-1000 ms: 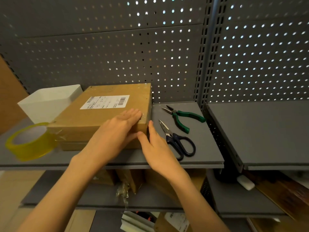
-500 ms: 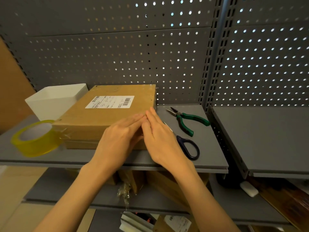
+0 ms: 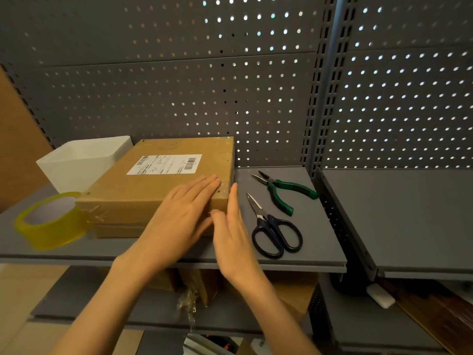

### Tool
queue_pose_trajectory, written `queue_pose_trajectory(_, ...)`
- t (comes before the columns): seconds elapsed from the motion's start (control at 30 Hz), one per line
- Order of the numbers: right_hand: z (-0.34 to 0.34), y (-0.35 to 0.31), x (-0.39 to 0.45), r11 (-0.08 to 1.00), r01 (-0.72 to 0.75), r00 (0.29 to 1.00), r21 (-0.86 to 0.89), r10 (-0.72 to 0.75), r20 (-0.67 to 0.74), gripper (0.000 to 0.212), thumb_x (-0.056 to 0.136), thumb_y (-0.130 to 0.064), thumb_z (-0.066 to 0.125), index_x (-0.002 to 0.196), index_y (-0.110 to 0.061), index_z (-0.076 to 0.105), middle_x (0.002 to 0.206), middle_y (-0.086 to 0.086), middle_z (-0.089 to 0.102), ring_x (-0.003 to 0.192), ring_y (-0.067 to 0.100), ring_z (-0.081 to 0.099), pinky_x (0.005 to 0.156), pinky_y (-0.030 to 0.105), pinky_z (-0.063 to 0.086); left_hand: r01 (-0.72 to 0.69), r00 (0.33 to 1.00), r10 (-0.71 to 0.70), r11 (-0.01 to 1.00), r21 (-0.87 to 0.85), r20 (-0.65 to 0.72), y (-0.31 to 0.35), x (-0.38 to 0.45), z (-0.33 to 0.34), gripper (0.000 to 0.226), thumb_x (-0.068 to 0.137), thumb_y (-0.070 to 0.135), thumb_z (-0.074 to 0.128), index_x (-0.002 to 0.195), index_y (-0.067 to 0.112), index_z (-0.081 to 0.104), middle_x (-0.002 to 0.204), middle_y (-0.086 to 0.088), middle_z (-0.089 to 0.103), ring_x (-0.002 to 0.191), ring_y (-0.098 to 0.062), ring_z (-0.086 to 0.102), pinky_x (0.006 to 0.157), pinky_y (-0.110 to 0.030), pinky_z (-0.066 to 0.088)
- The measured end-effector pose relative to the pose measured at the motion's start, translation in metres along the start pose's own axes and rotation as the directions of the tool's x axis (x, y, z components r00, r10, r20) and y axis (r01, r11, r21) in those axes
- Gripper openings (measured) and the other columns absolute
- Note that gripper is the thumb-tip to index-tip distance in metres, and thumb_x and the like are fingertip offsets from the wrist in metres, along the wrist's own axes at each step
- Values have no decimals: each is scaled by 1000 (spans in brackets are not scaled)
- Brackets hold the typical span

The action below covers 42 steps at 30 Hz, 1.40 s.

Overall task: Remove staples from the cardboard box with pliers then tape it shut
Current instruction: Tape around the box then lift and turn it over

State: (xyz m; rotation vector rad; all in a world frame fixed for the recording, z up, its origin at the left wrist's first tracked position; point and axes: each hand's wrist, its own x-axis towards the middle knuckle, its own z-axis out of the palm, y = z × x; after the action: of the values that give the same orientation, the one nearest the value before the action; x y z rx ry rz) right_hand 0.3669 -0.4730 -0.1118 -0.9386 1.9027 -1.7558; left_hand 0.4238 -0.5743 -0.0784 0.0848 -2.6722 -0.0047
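- We are seeing the cardboard box (image 3: 163,185) lying flat on the grey shelf (image 3: 302,242).
- We are pressing the left hand (image 3: 179,221) flat on its near right corner, right hand (image 3: 234,234) flat against its side; neither grip is holding anything.
- Tape roll (image 3: 51,221) is touching the box's left; pliers (image 3: 284,190) and scissors (image 3: 273,229) are lying right.

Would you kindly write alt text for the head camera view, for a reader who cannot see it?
Two bare hands press on a cardboard box on a grey shelf: the left hand flat on top, the right hand against its right side. Green-handled pliers and dark-handled scissors lie untouched to the right; a yellow tape roll and a white bin sit left.
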Motion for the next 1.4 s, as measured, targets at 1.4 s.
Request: queue_pose_trajectory(1.4, -25, -11, 37, 917, -354, 932, 182, 329, 154, 55, 85, -56, 52, 130, -26, 49, 102, -16, 61, 92, -1, 55, 67, 14, 38, 577, 435, -884, 418, -701, -170, -93, -69, -9, 58, 88, 43, 55, 137, 15, 40, 136, -10, 46, 116, -22, 45, 89, -34, 36)
